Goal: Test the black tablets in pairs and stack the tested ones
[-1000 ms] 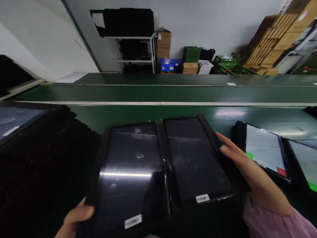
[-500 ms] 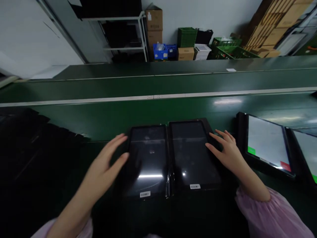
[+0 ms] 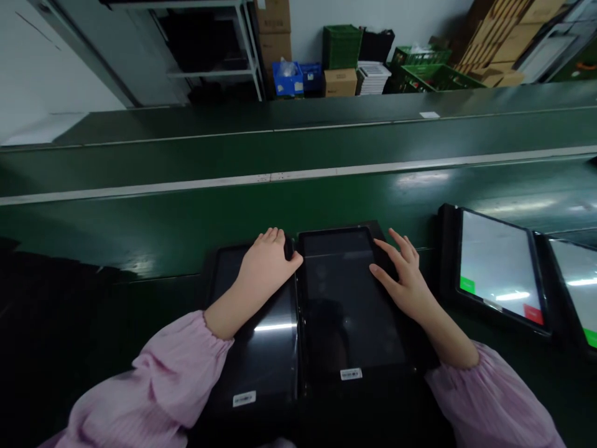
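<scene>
Two dark-screened tablets lie side by side before me, the left tablet (image 3: 268, 354) and the right tablet (image 3: 349, 305), each with a small white barcode label near its lower edge. My left hand (image 3: 265, 264) is over the upper part of the left tablet. Its thumb reaches the left edge of the right tablet and stands apart from the fingers. Along the right tablet's upper right edge rests my right hand (image 3: 403, 277), fingers spread and thumb at the screen border. Neither hand is closed around anything that I can see.
To the right, a lit tablet (image 3: 499, 261) shows a white screen with green and red corners; another lit tablet (image 3: 576, 274) is beside it. Dark items (image 3: 41, 311) lie at left. Beyond the green bench (image 3: 186, 149) are crates (image 3: 342, 46), boxes and a rack.
My left hand has moved right, from the left tablet's outer edge to between the two tablets. My right hand stays by the right tablet's edge. The view has shifted slightly.
</scene>
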Action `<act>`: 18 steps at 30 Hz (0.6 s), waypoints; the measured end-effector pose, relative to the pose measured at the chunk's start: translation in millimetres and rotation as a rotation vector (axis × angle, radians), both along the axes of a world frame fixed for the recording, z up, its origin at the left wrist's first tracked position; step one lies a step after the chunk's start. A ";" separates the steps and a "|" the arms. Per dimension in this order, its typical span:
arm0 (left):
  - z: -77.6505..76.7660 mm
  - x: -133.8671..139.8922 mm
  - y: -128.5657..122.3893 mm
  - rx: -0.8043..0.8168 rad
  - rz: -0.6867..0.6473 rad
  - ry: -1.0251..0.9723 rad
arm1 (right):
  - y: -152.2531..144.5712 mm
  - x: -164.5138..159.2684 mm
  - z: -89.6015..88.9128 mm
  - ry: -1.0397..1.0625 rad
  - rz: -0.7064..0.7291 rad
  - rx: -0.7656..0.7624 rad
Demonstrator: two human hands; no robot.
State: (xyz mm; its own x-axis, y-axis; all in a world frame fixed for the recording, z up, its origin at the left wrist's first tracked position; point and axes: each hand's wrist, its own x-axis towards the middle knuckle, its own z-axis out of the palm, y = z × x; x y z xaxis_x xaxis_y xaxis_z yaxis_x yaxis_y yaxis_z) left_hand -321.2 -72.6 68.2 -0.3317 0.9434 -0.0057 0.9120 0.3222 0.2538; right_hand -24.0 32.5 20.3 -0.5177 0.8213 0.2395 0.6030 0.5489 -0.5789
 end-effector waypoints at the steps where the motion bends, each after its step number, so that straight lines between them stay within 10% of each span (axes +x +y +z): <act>1: 1.4 -0.6 1.1 -0.006 0.006 -0.002 | -1.0 -0.7 0.5 0.002 -0.009 -0.023; 10: 7.4 -17.3 -18.5 0.121 0.005 -0.157 | -9.5 -2.0 11.9 0.080 -0.072 -0.037; 15: -1.3 -44.8 -118.1 0.390 0.265 -0.441 | -49.0 27.8 22.6 0.229 -0.098 0.053; 18: -22.6 -48.4 -189.0 0.187 0.378 -0.515 | -78.8 49.4 23.1 0.298 -0.131 0.011</act>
